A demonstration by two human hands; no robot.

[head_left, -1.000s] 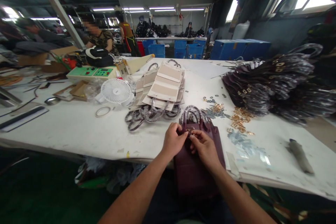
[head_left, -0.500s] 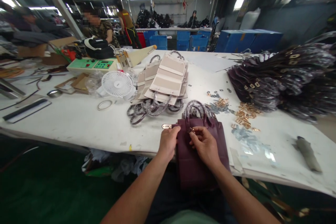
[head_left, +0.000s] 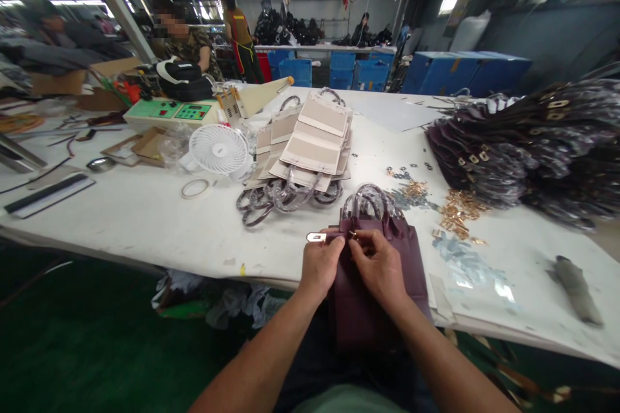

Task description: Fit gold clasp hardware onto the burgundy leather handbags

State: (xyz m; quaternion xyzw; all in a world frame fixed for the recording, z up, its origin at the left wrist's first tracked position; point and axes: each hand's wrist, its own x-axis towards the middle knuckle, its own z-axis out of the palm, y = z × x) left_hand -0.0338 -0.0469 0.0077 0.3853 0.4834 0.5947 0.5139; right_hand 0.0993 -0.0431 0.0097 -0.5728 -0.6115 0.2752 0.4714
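A dark burgundy handbag (head_left: 375, 297) stands at the table's front edge, its looped handles wrapped in clear plastic. My left hand (head_left: 322, 264) is closed on a burgundy strap at the bag's upper left; a shiny metal plate (head_left: 317, 237) on the strap's end sticks out to the left. My right hand (head_left: 380, 264) pinches at a small gold-coloured clasp (head_left: 353, 234) on the bag's front, just below the handles. Both hands' fingertips are close together there. The fingers partly hide the clasp, so its exact shape is unclear.
Beige panels with wrapped handles (head_left: 314, 135) are stacked behind the bag. Gold metal fittings (head_left: 458, 213) and clear plastic pieces (head_left: 467, 264) lie to the right, before a pile of dark wrapped bag parts (head_left: 523, 148). A white fan (head_left: 219, 150) and tape roll (head_left: 194, 188) stand left.
My left hand has moved right along the strap, closer to the clasp and my right hand. My right hand stays at the clasp. The view has shifted slightly.
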